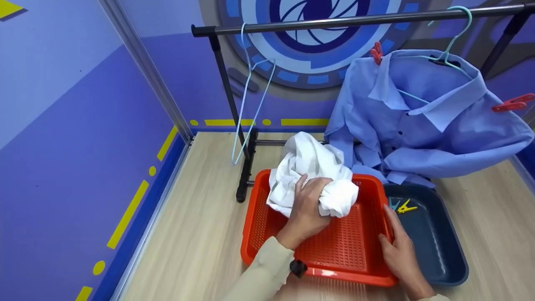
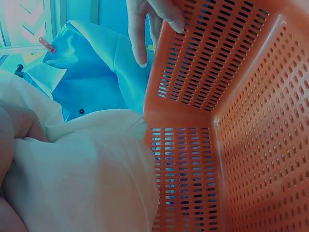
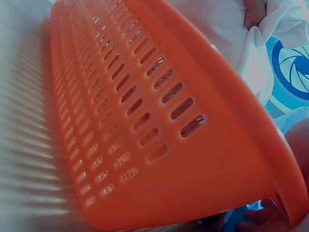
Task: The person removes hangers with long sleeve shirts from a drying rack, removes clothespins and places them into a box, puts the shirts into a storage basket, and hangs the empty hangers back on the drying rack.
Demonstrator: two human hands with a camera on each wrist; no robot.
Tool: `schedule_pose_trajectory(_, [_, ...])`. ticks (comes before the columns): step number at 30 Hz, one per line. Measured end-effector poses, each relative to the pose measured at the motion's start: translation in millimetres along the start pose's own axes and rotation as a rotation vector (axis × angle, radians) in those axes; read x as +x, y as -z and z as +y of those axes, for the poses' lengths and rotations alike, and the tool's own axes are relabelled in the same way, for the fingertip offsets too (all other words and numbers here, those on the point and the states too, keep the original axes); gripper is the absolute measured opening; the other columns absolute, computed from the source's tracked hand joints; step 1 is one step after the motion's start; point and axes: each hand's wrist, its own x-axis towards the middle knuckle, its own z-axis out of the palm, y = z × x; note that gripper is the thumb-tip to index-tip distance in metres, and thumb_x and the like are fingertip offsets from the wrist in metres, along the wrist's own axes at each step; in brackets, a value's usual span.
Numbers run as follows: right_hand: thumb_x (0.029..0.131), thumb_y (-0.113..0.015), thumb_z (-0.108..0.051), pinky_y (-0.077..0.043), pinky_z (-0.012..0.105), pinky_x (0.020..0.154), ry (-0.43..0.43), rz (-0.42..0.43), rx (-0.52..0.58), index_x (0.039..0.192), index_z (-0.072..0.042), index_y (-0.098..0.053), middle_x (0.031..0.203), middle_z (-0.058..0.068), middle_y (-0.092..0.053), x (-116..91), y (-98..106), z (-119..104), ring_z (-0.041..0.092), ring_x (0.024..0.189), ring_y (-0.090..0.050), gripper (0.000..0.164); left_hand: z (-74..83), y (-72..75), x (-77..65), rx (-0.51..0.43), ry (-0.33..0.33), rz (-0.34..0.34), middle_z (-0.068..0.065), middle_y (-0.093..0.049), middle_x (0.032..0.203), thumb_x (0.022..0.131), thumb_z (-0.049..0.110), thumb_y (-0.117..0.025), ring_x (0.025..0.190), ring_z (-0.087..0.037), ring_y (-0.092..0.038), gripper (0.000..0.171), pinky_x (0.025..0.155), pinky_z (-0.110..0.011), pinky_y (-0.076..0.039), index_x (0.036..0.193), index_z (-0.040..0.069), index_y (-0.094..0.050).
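Note:
Bunched white cloth (image 1: 311,163) is gripped by my left hand (image 1: 307,205) above the left part of a red basket (image 1: 351,242). The left wrist view shows the cloth (image 2: 91,169) close up beside the perforated basket (image 2: 260,106), the hand (image 2: 17,130) partly cut off at the edge. My right hand (image 1: 401,251) holds the basket's right rim, thumb over it and fingers along the outside. In the right wrist view the basket's perforated side (image 3: 145,106) fills most of the picture.
A blue shirt (image 1: 443,108) hangs on a rack (image 1: 359,20), with red clothespins (image 1: 513,103) at its shoulders. A bare light-blue hanger (image 1: 250,88) is on the left. A dark basin (image 1: 434,246) with several clips, including a yellow clothespin (image 1: 406,207), stands right of the basket.

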Motion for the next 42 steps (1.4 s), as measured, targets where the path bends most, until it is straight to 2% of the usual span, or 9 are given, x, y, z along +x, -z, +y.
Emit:
schedule_pose_trajectory(6, [0.091, -0.043, 0.013, -0.023, 0.063, 0.111, -0.032, 0.008, 0.019, 0.156, -0.026, -0.011, 0.163, 0.013, -0.007, 2, -1, -1, 0.042, 0.146, -0.018, 0.083, 6.5, 1.5, -2.4, -0.003, -0.028, -0.031, 0.007, -0.068, 0.103, 0.059, 0.014, -0.079, 0.105, -0.009, -0.062, 0.053, 0.107, -0.04, -0.036, 0.109, 0.017, -0.059])
schedule_pose_trajectory(12, [0.092, -0.042, 0.012, -0.025, 0.062, 0.111, -0.059, 0.0, 0.023, 0.156, -0.028, -0.01, 0.163, 0.012, -0.007, 3, -2, -1, 0.041, 0.145, -0.02, 0.083, 16.4, 5.1, -6.2, 0.004, -0.061, -0.065, 0.009, -0.068, 0.091, 0.059, 0.019, -0.079, 0.091, -0.005, -0.063, 0.048, 0.097, -0.028, -0.042, 0.102, 0.018, -0.059])
schedule_pose_trajectory(22, [0.09, -0.044, 0.013, -0.032, 0.061, 0.106, 0.022, 0.049, 0.015, 0.156, -0.019, -0.016, 0.16, 0.02, -0.017, 1, -4, 2, 0.044, 0.137, -0.031, 0.078, 32.2, 10.9, -10.5, -0.042, -0.084, -0.074, 0.009, -0.065, 0.085, 0.058, 0.021, -0.08, 0.084, -0.003, -0.062, 0.046, 0.087, -0.019, -0.044, 0.098, 0.018, -0.058])
schedule_pose_trajectory(32, [0.09, -0.045, 0.013, -0.035, 0.062, 0.104, 0.054, 0.076, -0.001, 0.155, -0.017, -0.02, 0.158, 0.021, -0.021, 0, -5, 1, 0.044, 0.134, -0.035, 0.076, 49.5, 18.6, -14.9, -0.142, -0.056, -0.092, 0.007, -0.063, 0.082, 0.063, 0.024, -0.079, 0.076, -0.005, -0.058, 0.042, 0.073, -0.013, -0.043, 0.098, 0.015, -0.057])
schedule_pose_trajectory(42, [0.093, -0.054, 0.002, -0.02, 0.06, 0.114, 0.047, 0.095, 0.004, 0.153, -0.016, -0.025, 0.158, 0.019, -0.024, 1, -4, 2, 0.04, 0.143, -0.024, 0.069, 68.7, 27.5, -19.6, -0.309, 0.01, -0.156, 0.007, -0.067, 0.101, 0.074, 0.029, -0.077, 0.088, -0.001, -0.061, 0.047, 0.083, -0.006, -0.04, 0.114, 0.015, -0.056])
